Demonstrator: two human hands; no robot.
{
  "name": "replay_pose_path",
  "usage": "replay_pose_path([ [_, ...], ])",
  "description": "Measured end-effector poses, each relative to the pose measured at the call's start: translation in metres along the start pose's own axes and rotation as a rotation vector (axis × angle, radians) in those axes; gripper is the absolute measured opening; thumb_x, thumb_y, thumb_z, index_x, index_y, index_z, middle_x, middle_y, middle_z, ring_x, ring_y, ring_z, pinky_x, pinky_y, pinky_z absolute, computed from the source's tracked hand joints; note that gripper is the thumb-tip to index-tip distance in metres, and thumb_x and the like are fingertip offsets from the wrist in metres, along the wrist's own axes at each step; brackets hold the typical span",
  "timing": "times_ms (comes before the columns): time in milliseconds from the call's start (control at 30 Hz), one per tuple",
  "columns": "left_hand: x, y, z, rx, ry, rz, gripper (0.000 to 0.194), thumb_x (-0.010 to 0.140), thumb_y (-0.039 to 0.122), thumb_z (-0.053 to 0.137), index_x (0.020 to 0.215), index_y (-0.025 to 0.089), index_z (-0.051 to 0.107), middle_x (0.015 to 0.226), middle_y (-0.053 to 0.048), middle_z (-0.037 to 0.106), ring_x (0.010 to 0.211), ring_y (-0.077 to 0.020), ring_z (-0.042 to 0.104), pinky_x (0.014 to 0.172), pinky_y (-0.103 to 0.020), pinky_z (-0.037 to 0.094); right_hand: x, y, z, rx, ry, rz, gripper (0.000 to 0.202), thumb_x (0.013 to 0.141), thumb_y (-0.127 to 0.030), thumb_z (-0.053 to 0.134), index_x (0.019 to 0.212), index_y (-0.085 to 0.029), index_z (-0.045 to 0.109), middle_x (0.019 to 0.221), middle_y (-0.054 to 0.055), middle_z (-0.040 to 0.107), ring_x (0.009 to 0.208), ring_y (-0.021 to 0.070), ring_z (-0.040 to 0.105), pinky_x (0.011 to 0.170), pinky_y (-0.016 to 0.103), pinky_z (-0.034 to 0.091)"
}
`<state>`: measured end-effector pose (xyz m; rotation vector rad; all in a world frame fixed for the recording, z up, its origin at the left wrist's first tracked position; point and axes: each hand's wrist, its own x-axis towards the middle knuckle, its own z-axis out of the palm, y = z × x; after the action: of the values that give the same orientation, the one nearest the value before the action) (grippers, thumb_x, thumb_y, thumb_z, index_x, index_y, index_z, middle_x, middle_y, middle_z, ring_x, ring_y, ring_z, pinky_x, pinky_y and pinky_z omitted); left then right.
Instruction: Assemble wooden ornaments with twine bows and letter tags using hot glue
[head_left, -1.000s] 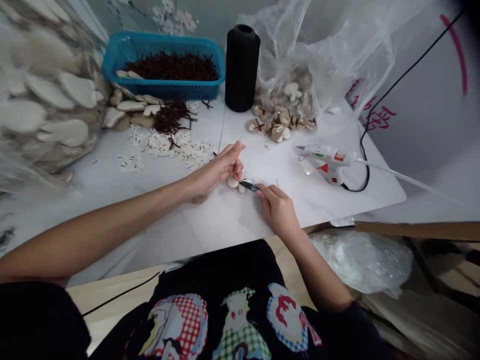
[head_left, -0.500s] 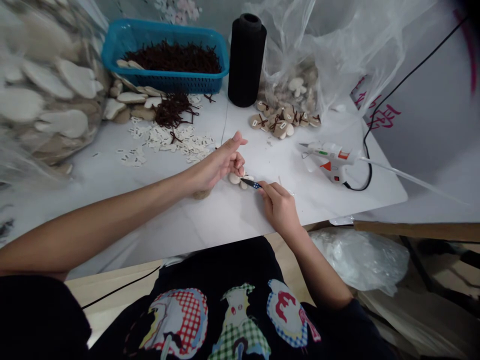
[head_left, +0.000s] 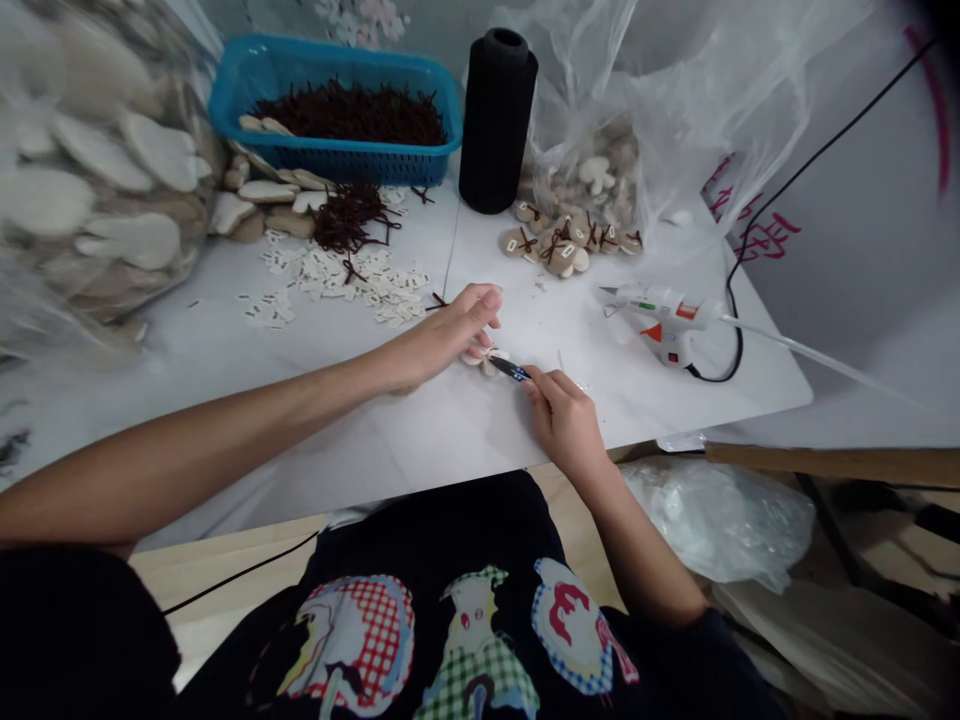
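My right hand [head_left: 568, 418] grips small thread snips [head_left: 513, 370] with dark blades and a blue patterned handle. The blades point left, with the tips at a small pale felt cut-out [head_left: 495, 362] lying on the table. Over this piece, my left hand [head_left: 450, 335] is bent, its lower fingertips pressed on the felt and covering part of it. The thumb side of that hand faces up. Just beyond my left wrist lies a brown bow [head_left: 436, 302]. A thin dark thread [head_left: 453, 240] runs from near the black thread cone [head_left: 498, 125] down toward my left hand.
Brown bows fill a blue basket [head_left: 337, 150] at the back. White labels [head_left: 360, 285] lie scattered left of centre. Finished felt pieces with bows [head_left: 562, 245] sit by a plastic bag. A glue gun [head_left: 664, 310] with its cord lies right. A bulky bag of felt shapes [head_left: 112, 180] stands left.
My left hand has turned and lowered slightly, its fingers straighter and covering more of the felt piece. The snips have shifted slightly right. The brown bow beyond my wrist is now more exposed.
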<state>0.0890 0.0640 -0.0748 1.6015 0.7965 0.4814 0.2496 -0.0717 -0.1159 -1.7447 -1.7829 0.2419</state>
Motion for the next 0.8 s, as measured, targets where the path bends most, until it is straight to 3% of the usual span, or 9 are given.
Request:
replay_pose_path([
  [267,0.001,0.005,0.002,-0.127,-0.001,-0.013,0.061,0.085,0.068,0.041,0.126,0.023,0.049,0.094,-0.006,0.057,0.079,-0.0194,0.060,0.077,-0.035,0.050,0.001,0.001,0.001,-0.022,-0.025,0.034,0.036,0.098,-0.030,0.034,0.119,-0.016,0.059,0.090,0.010,0.064,0.074,0.0190,0.061,0.068,0.030,0.049],
  [433,-0.005,0.023,-0.006,-0.313,0.046,-0.071,0.068,0.082,0.068,0.048,0.127,0.017,0.048,0.081,-0.007,0.060,0.075,-0.0216,0.060,0.074,-0.037,0.050,0.001,0.003,0.001,-0.006,-0.004,0.038,0.035,0.098,-0.030,0.034,0.119,-0.017,0.059,0.091,0.010,0.064,0.077,0.0198,0.061,0.071,0.031,0.049],
  [700,-0.040,0.048,-0.038,-0.361,0.054,-0.045,0.072,0.084,0.074,0.033,0.125,0.014,0.044,0.081,-0.004,0.057,0.079,-0.0203,0.058,0.079,-0.037,0.048,0.003,-0.006,-0.001,0.016,0.001,0.025,0.038,0.098,-0.033,0.033,0.119,-0.015,0.060,0.089,0.010,0.064,0.075,0.0205,0.061,0.068,0.031,0.048],
  [800,-0.063,0.041,-0.065,-0.312,0.197,-0.033,0.072,0.082,0.076,0.033,0.121,0.017,0.050,0.078,-0.004,0.058,0.079,-0.0202,0.056,0.079,-0.039,0.048,0.005,-0.002,-0.004,-0.009,0.015,0.043,0.040,0.098,-0.036,0.032,0.119,-0.016,0.060,0.090,0.011,0.064,0.077,0.0217,0.061,0.069,0.032,0.048],
])
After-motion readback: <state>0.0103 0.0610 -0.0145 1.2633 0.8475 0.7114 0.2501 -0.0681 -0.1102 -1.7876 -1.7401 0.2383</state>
